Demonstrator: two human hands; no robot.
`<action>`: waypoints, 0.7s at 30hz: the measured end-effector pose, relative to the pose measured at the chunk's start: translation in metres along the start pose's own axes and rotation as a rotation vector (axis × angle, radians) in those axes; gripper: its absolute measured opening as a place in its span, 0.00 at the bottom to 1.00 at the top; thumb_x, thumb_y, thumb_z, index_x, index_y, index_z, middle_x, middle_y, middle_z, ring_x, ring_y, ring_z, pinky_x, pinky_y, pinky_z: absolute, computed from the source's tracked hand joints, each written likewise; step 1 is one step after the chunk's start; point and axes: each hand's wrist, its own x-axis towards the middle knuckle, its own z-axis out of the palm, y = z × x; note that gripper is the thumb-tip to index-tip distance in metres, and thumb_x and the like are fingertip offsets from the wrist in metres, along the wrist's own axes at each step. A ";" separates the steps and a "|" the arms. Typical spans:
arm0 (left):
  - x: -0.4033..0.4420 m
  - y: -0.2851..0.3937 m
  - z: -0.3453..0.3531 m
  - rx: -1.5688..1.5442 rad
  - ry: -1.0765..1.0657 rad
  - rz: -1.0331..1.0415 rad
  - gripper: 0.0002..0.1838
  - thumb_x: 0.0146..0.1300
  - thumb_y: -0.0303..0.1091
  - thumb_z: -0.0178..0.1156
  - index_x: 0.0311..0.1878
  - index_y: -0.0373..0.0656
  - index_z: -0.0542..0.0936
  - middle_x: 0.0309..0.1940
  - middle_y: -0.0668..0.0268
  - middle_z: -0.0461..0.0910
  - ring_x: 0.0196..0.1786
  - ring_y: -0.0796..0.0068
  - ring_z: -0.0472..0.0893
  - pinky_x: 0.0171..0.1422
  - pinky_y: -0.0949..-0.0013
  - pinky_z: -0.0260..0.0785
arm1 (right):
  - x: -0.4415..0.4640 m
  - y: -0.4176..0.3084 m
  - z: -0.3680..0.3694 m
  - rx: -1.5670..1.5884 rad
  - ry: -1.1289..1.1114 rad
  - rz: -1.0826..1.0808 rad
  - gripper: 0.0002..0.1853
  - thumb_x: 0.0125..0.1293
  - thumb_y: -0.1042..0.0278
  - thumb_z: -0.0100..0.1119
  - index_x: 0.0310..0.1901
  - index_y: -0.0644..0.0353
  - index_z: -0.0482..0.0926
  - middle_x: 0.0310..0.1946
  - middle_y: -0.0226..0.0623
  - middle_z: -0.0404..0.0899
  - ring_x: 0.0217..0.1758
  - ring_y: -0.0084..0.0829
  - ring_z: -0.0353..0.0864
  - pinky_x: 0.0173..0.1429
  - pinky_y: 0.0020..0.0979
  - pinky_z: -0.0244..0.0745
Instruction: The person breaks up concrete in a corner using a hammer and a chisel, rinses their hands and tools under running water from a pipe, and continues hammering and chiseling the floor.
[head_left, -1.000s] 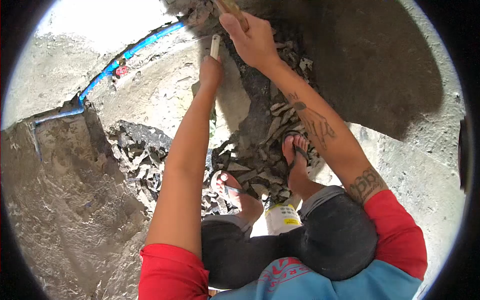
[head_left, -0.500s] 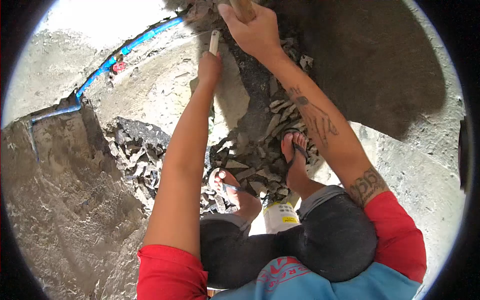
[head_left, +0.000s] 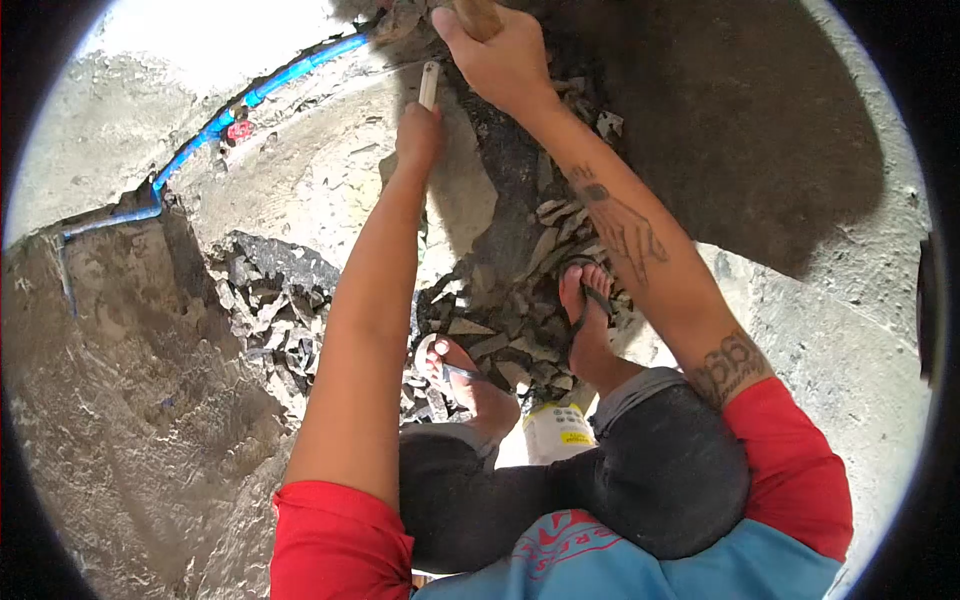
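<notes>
My left hand [head_left: 419, 137] is closed around a pale, narrow, chisel-like bar [head_left: 429, 85] with a small hole near its upper end. The bar's other end is hidden by the hand. Above and to the right, my right hand [head_left: 503, 62] grips a thick wooden handle [head_left: 478, 17]. That handle runs out of the top of the view, so its head does not show. Beneath my hands lies a grey slab [head_left: 465, 200] beside a dark strip of exposed ground. Broken, flat chips of rubble [head_left: 490, 345] are strewn around my sandalled feet.
A blue pipe [head_left: 300, 70] runs along a broken edge at the upper left, with a red fitting [head_left: 239, 130] beside it. A white bucket with a yellow label [head_left: 558, 434] stands between my legs. Rough concrete [head_left: 130, 420] spreads at the left.
My right hand and the wooden handle have shifted slightly left, with the forearm turning a little. My left hand and the pale bar stay nearly in place.
</notes>
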 end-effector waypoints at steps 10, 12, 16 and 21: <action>0.005 -0.007 0.009 0.006 0.025 0.054 0.23 0.67 0.50 0.52 0.44 0.33 0.73 0.40 0.44 0.80 0.44 0.42 0.81 0.48 0.49 0.74 | -0.025 0.051 0.006 -0.514 -0.351 0.306 0.21 0.56 0.55 0.63 0.34 0.72 0.80 0.23 0.48 0.81 0.29 0.38 0.83 0.35 0.37 0.75; 0.003 -0.004 0.008 0.000 0.019 0.028 0.24 0.67 0.50 0.52 0.44 0.33 0.73 0.39 0.43 0.80 0.43 0.42 0.80 0.47 0.49 0.74 | -0.011 0.028 0.000 -0.355 -0.177 0.116 0.21 0.58 0.52 0.61 0.34 0.67 0.81 0.23 0.50 0.80 0.28 0.42 0.82 0.35 0.40 0.74; 0.012 -0.012 0.013 0.000 0.018 0.046 0.23 0.67 0.50 0.52 0.43 0.33 0.74 0.38 0.42 0.80 0.44 0.42 0.80 0.47 0.49 0.74 | -0.009 0.016 0.003 -0.091 -0.106 0.151 0.20 0.59 0.49 0.60 0.36 0.62 0.83 0.26 0.54 0.80 0.33 0.46 0.83 0.38 0.43 0.74; 0.009 -0.009 0.013 0.012 0.053 0.083 0.23 0.67 0.49 0.52 0.42 0.32 0.75 0.39 0.42 0.80 0.44 0.41 0.80 0.47 0.49 0.74 | -0.056 0.115 0.021 -0.590 -0.530 0.436 0.22 0.60 0.53 0.59 0.35 0.71 0.81 0.27 0.51 0.81 0.33 0.42 0.84 0.38 0.41 0.74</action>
